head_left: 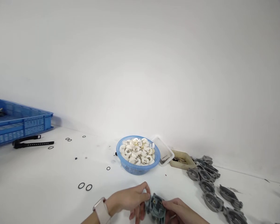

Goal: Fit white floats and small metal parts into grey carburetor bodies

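At the bottom edge of the view both my hands hold one small grey metal carburettor-like body [156,206]. My left hand [128,200], with a pale watch on its wrist, pinches the part's left side with thumb and fingers. My right hand [180,211] grips the part from the right and below; part of that hand is cut off by the frame. A round blue basket [135,166] heaped with white horseshoe-shaped pieces [137,151] stands on the white table just beyond my hands.
Several grey metal bowl covers [210,189] lie in a pile at right. A white tray [164,152] and a beige tray [183,159] sit behind the basket. Black O-rings [85,186] dot the table. A blue crate [16,123] and black strap [31,143] lie far left.
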Demonstrator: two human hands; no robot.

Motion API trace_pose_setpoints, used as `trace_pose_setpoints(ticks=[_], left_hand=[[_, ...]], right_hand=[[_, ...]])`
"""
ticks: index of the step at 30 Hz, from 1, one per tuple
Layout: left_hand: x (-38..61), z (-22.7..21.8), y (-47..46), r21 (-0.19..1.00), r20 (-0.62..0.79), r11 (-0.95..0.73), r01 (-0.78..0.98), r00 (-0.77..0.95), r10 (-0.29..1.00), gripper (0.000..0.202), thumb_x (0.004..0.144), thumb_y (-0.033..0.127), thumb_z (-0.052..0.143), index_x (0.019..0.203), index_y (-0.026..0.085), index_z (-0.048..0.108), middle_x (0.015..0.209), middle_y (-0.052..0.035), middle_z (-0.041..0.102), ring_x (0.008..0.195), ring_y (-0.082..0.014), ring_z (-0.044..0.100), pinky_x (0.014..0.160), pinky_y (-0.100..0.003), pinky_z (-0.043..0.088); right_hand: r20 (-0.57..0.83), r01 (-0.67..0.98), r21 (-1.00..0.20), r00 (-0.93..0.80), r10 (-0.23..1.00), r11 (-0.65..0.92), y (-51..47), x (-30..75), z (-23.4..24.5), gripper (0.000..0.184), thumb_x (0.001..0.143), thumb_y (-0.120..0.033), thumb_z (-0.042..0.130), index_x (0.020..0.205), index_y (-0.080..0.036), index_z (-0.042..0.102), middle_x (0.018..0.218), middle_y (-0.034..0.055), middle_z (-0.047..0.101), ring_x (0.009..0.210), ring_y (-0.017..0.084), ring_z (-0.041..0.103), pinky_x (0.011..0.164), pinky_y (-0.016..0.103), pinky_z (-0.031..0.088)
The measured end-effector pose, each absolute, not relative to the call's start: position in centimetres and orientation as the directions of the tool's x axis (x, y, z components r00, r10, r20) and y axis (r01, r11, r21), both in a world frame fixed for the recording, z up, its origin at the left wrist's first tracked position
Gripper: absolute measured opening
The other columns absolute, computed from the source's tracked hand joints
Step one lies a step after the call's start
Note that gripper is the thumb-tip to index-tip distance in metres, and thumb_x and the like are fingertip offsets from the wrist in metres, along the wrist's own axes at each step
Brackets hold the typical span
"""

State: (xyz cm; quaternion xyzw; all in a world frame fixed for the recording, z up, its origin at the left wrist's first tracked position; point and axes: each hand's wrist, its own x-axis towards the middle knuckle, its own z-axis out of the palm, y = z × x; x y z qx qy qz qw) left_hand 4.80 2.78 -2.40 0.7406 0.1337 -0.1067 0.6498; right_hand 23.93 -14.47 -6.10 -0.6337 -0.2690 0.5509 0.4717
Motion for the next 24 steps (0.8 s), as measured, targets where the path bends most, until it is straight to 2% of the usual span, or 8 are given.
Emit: trace_pose_setpoints(ticks=[2, 4, 8, 11, 13, 17, 19, 24], left_hand=[[5.0, -2.5, 2.2, 0.939, -0.318, -0.11, 0.325, 0.945, 0.071, 0.035, 0.1, 0.06, 0.044, 0.105, 0.026, 0.034, 0.059, 0.005, 0.063, 0.037, -0.0153, 0.057, 0.036, -0.018, 0.032], [4.8, -2.3, 2.0, 0.943, -0.309, -0.11, 0.315, 0.949, 0.069, 0.04, 0.098, 0.064, 0.046, 0.106, 0.026, 0.034, 0.062, 0.0038, 0.065, 0.037, -0.0142, 0.056, 0.035, -0.018, 0.031], [4.6, -2.0, 2.1, 0.936, -0.327, -0.121, 0.332, 0.943, 0.055, 0.059, 0.091, 0.074, 0.055, 0.116, 0.024, 0.037, 0.066, 0.001, 0.067, 0.04, -0.0145, 0.057, 0.037, -0.019, 0.036], [4.6, -2.0, 2.1, 0.924, -0.35, -0.143, 0.355, 0.935, 0.062, 0.073, 0.09, 0.071, 0.058, 0.138, 0.022, 0.03, 0.065, 0.0018, 0.067, 0.042, -0.0164, 0.057, 0.038, -0.022, 0.042], [4.4, -1.8, 2.0, 0.915, -0.356, -0.174, 0.364, 0.931, 0.077, 0.072, 0.093, 0.066, 0.057, 0.142, 0.02, 0.031, 0.063, 0.0024, 0.065, 0.041, -0.0165, 0.055, 0.037, -0.022, 0.041], [3.4, -0.7, 2.4, 0.899, -0.318, -0.275, 0.341, 0.94, 0.128, 0.038, 0.096, 0.05, 0.05, 0.108, 0.016, 0.061, 0.05, 0.0029, 0.056, 0.036, -0.0143, 0.048, 0.036, -0.021, 0.036], [2.7, 0.1, 2.8, 0.889, -0.288, -0.322, 0.326, 0.944, 0.159, 0.032, 0.095, 0.044, 0.049, 0.094, 0.017, 0.066, 0.047, 0.0029, 0.054, 0.037, -0.0137, 0.047, 0.038, -0.022, 0.036], [1.9, 1.1, 2.6, 0.86, -0.205, -0.404, 0.311, 0.937, 0.284, 0.038, 0.089, 0.048, 0.065, 0.118, 0.024, 0.061, 0.066, 0.0061, 0.062, 0.049, -0.0134, 0.054, 0.052, -0.024, 0.04]], right_hand=[[-0.483, -0.255, -0.869, 0.25, 0.839, -0.424, -15.1, 24.0, -5.5, 0.048, 0.072, -0.063, 0.085, 0.079, -0.024, 0.058, 0.062, 0.0032, 0.073, 0.048, 0.011, 0.061, 0.042, 0.017, 0.035], [-0.465, -0.214, -0.882, 0.256, 0.847, -0.42, -15.6, 23.9, -4.1, 0.044, 0.074, -0.062, 0.084, 0.081, -0.024, 0.062, 0.066, 0.0035, 0.075, 0.05, 0.013, 0.064, 0.044, 0.019, 0.039], [-0.383, 0.23, -0.883, 0.15, 0.911, -0.409, -15.4, 24.6, 0.2, 0.038, 0.089, -0.061, 0.067, 0.087, -0.023, 0.074, 0.083, 0.0092, 0.079, 0.061, 0.021, 0.072, 0.053, 0.028, 0.051], [-0.074, 0.657, -0.718, 0.255, 0.964, -0.229, -13.5, 26.1, 3.8, 0.035, 0.091, -0.049, 0.061, 0.102, -0.02, 0.076, 0.088, 0.0098, 0.077, 0.063, 0.023, 0.072, 0.055, 0.031, 0.053], [0.173, 0.821, -0.552, 0.288, 0.942, -0.149, -11.2, 26.7, 5.8, 0.036, 0.093, -0.044, 0.056, 0.108, -0.018, 0.075, 0.091, 0.0093, 0.077, 0.069, 0.024, 0.073, 0.064, 0.034, 0.055], [0.3, 0.902, -0.419, 0.248, 0.921, -0.107, -5.6, 26.6, 8.1, 0.03, 0.096, -0.036, 0.054, 0.107, -0.02, 0.076, 0.097, 0.0069, 0.078, 0.088, 0.024, 0.071, 0.082, 0.034, 0.052], [0.329, 0.932, -0.347, 0.229, 0.916, -0.108, -2.8, 26.2, 8.1, 0.027, 0.095, -0.027, 0.054, 0.11, -0.02, 0.076, 0.105, 0.0078, 0.077, 0.098, 0.025, 0.069, 0.09, 0.035, 0.05], [0.312, 0.977, -0.195, 0.146, 0.939, -0.088, 2.6, 25.6, 6.6, 0.019, 0.096, -0.025, 0.066, 0.113, -0.018, 0.071, 0.117, 0.007, 0.071, 0.113, 0.024, 0.064, 0.099, 0.042, 0.05]])
